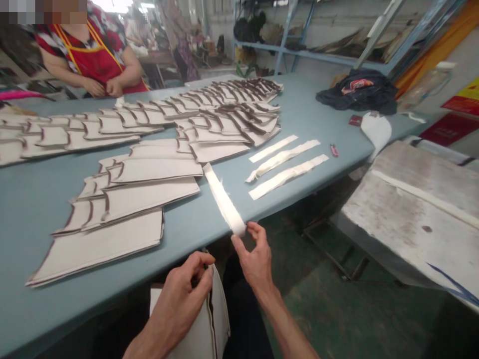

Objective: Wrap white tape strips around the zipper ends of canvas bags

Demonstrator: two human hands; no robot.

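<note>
In my lap lies a cream fabric panel with dark edging (194, 335). My left hand (181, 294) pinches it near its top edge, the thumb and forefinger closed. A cream fabric strip (223, 199) runs across the table, its near end curling over the front edge. My right hand (258, 262) has that end between its thumb and fingers. To the right of this strip, three similar cream strips (288, 174) lie side by side. Left of it, overlapping cream panels (153, 172) with dark edges cover part of the blue-grey table (183, 219).
Across the table stands a person in a red apron (99, 65), hands together. Long rows of panels (123, 122) stretch between us. A small pink object (334, 150) and dark cloth (357, 92) lie at right. A stained, pale-covered surface (415, 209) stands beside the table, below blue shelving (284, 50).
</note>
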